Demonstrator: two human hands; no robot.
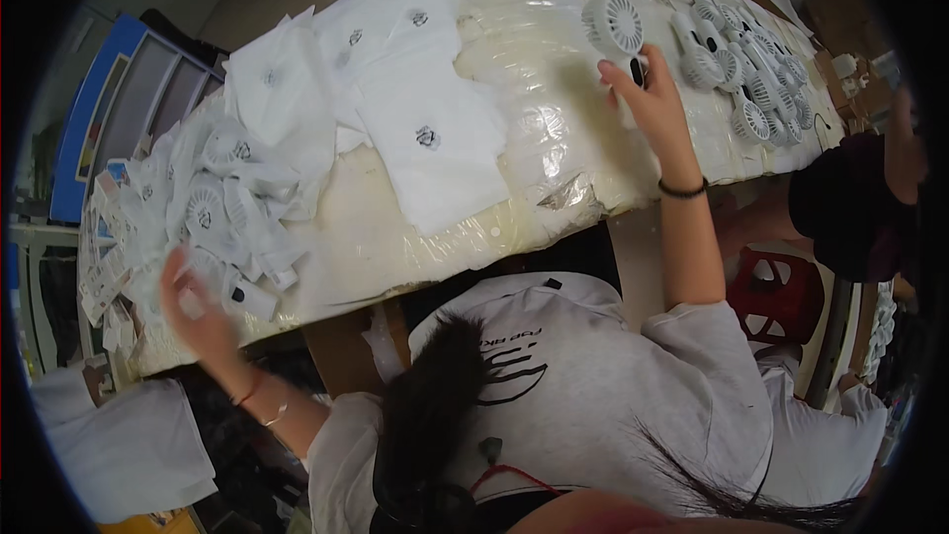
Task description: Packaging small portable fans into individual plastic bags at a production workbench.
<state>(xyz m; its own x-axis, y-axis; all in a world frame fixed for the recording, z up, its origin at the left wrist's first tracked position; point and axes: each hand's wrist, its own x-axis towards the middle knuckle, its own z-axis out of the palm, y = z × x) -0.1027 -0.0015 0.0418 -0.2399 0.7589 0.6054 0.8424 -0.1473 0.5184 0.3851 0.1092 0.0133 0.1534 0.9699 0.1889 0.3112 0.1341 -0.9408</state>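
Note:
My right hand (647, 94) is reaching over the far right part of the table. Its fingers close on the handle of a white handheld fan (618, 25), whose round grille points away from me. At the left, my left hand (193, 302) is smeared by motion, so its fingers cannot be read. It is beside a pile of fans in thin white bags (208, 213), close to a white fan handle (252, 299). Flat white bags (430, 138) with a small dark print lie spread over the middle left of the table.
Several bare white fans (756, 79) are heaped at the far right. The table (554, 138) is covered in clear plastic film. Small printed packets (104, 247) lie at its left edge. A red stool (781, 292) and another person (855, 198) are to the right.

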